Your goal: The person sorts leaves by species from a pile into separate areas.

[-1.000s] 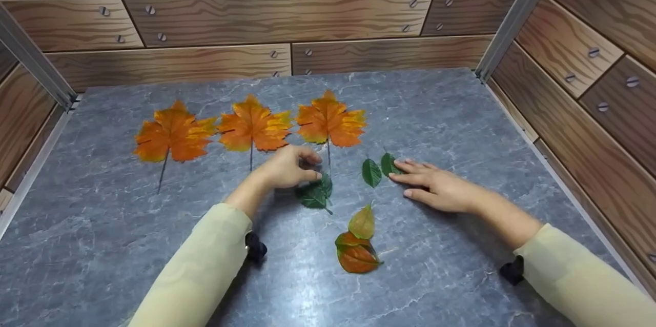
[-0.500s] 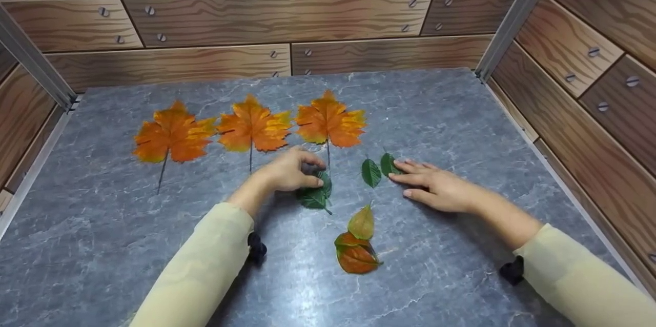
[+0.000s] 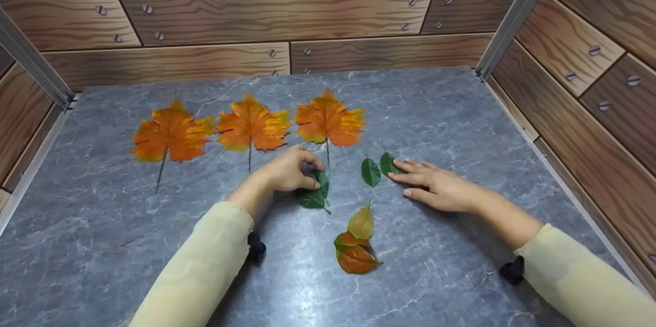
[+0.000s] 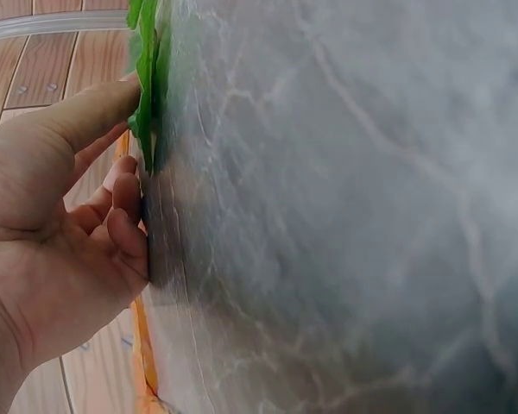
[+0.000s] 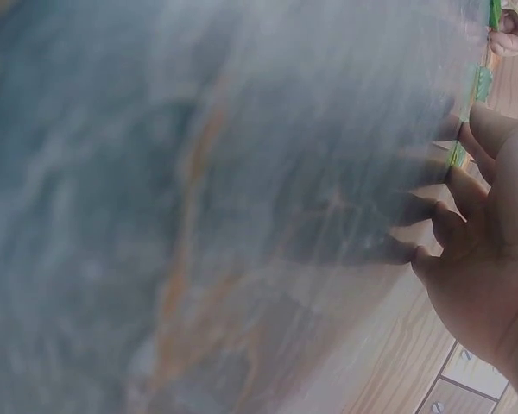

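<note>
In the head view, my left hand [image 3: 289, 169] is over a small cluster of overlapping green leaves [image 3: 316, 196]. Its thumb and index finger are at the upper edge of one leaf and pinch it. The left wrist view shows the thumb against the raised edge of this green leaf [image 4: 143, 78], the other fingers curled near the tabletop. My right hand [image 3: 435, 186] lies flat with fingers extended. Its fingertips rest on the right edge of a small green leaf [image 3: 388, 164], partly covering it. Beside that leaf lies another small green leaf [image 3: 370, 172].
Three orange maple leaves, left [image 3: 171, 135], middle [image 3: 251, 124] and right [image 3: 328, 119], lie in a row farther back. A yellow-green leaf [image 3: 361, 223] touches orange-red leaves [image 3: 356, 255] nearer the front. Wood-patterned panels [image 3: 282, 14] enclose the grey marbled tabletop [image 3: 435, 106].
My left thumb has shifted slightly at the green leaves, uncovering a little more of the upper leaf. The right hand and the other leaves stay put.
</note>
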{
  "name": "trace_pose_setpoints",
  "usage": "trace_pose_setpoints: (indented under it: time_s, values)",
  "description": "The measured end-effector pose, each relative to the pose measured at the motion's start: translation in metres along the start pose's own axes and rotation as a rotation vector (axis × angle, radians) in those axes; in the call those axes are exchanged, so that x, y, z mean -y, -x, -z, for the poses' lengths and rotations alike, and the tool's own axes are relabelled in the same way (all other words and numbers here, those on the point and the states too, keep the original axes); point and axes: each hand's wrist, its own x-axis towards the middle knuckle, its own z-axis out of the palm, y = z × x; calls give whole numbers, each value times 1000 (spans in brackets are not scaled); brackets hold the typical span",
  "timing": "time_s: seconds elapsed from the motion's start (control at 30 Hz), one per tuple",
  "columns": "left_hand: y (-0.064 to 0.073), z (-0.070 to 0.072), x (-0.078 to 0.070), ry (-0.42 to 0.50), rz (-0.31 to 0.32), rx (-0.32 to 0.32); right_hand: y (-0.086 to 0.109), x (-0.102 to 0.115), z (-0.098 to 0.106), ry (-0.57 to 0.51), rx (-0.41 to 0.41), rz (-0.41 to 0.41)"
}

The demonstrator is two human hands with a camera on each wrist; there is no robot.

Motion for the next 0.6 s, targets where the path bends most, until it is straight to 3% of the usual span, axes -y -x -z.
trace_pose_setpoints:
  time_s: [0.2, 0.47, 0.6]
  values:
    - [8, -4, -3, -9, -2, -28, 0, -1, -2, 4, -8, 0]
    - [23, 2, -5, -8, -66, 41, -1, 0, -2, 9, -13, 7]
    - [32, 6, -7, 44, -76, 75, -1, 1, -1, 10, -12, 9]
